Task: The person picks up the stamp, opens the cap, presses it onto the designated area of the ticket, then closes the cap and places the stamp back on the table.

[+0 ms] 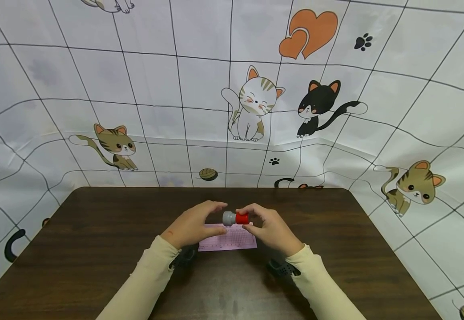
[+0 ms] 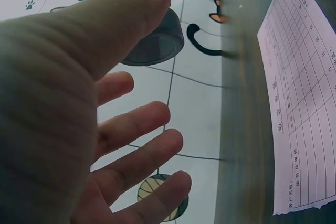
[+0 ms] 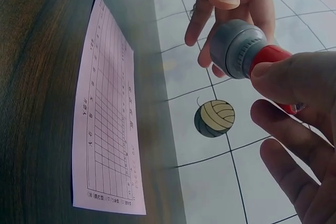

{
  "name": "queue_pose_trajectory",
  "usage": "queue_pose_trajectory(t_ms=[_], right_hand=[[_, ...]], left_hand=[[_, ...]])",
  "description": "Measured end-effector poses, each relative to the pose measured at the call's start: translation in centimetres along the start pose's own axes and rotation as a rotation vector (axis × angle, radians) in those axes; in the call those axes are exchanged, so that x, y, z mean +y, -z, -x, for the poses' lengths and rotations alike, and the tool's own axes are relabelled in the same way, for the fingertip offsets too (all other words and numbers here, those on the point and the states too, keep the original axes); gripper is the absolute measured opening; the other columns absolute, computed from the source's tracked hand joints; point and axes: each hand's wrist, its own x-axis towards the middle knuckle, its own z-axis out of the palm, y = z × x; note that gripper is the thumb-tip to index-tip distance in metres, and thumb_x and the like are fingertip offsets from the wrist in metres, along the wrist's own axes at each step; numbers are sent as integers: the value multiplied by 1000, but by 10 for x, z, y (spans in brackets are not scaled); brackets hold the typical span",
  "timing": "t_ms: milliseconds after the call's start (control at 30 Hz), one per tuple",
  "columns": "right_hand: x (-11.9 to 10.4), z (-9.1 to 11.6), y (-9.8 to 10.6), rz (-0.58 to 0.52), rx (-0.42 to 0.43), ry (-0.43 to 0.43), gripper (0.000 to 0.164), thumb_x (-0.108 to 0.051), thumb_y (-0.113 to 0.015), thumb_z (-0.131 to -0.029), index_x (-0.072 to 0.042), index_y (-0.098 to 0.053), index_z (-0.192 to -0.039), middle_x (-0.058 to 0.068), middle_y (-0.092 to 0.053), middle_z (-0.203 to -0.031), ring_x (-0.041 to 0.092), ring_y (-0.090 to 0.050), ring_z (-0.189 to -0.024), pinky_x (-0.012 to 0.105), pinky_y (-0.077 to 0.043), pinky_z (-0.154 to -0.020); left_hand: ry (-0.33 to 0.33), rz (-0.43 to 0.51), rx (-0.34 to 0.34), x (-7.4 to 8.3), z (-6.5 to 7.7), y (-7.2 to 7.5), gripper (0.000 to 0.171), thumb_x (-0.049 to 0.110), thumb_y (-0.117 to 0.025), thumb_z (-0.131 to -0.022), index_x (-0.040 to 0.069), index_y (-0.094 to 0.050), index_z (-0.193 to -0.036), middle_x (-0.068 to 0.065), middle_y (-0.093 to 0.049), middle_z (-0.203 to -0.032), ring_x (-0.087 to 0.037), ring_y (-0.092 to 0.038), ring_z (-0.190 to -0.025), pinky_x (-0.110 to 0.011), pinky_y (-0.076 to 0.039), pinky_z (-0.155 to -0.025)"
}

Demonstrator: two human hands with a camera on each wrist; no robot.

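My right hand (image 1: 273,226) pinches the red body of a small red-and-grey cylinder (image 1: 229,218) between thumb and fingers. Its wider grey head (image 3: 231,48) has a ridged collar and points toward my left hand (image 1: 193,226). That hand is spread around the head's end, thumb and fingers apart. In the left wrist view, the left thumb overlaps the cylinder, and the dark, round end face shows below it. Beneath both hands a pink printed form (image 1: 227,240) with a ruled grid lies on the table.
The dark brown wooden table (image 1: 107,240) extends to both sides. Behind it hangs a white sheet (image 1: 199,84) with black grid lines and cartoon cats. Dark bands sit at both wrists, below pale yellow sleeves (image 1: 143,280).
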Motion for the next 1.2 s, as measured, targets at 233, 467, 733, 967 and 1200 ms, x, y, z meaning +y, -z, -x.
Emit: queue_pose_trajectory(t_ms=[233, 467, 733, 967, 1200], right_hand=[[-6, 0, -2, -42, -39, -2, 40, -9, -73, -83, -27, -60, -117, -15, -63, -116, 4, -62, -98, 32, -53, -80], [-6, 0, -3, -50, -29, 37, 41, -10, -73, -83, -27, -60, -118, -14, -62, -118, 7, -61, -103, 38, -53, -83], [-4, 0, -5, -39, -19, 50, 41, -10, -74, -83, -26, -60, -118, -13, -63, -118, 6, -62, -102, 39, -53, -82], [-1, 0, -8, -67, -58, 6, 38, -12, -71, -86, -26, -57, -118, -12, -64, -113, 12, -63, -94, 37, -54, -72], [-2, 0, -9, 23, -72, -63, 52, -25, -73, -84, -18, -50, -130, -1, -62, -118, 15, -64, -94, 37, -54, -74]], left_hand=[[-33, -39, 3, 2, 1, -1, 64, 54, -70, -79, 30, -50, -135, 11, -54, -131, -11, -51, -120, -43, -45, -97], [-86, -28, 14, 3, 0, -2, 50, 45, -72, -81, 27, -58, -126, 12, -58, -120, -14, -57, -109, -38, -47, -93], [-80, -38, 19, 1, -1, -2, 48, 48, -72, -81, 28, -59, -123, 13, -59, -117, -17, -58, -110, -39, -47, -94], [-85, -80, 37, 1, -2, -4, 42, 47, -72, -80, 26, -64, -115, 13, -62, -109, -13, -60, -101, -36, -49, -89], [-79, -160, 100, 1, -3, -5, 43, 47, -75, -77, 27, -66, -114, 12, -65, -105, -14, -62, -100, -38, -49, -89]])
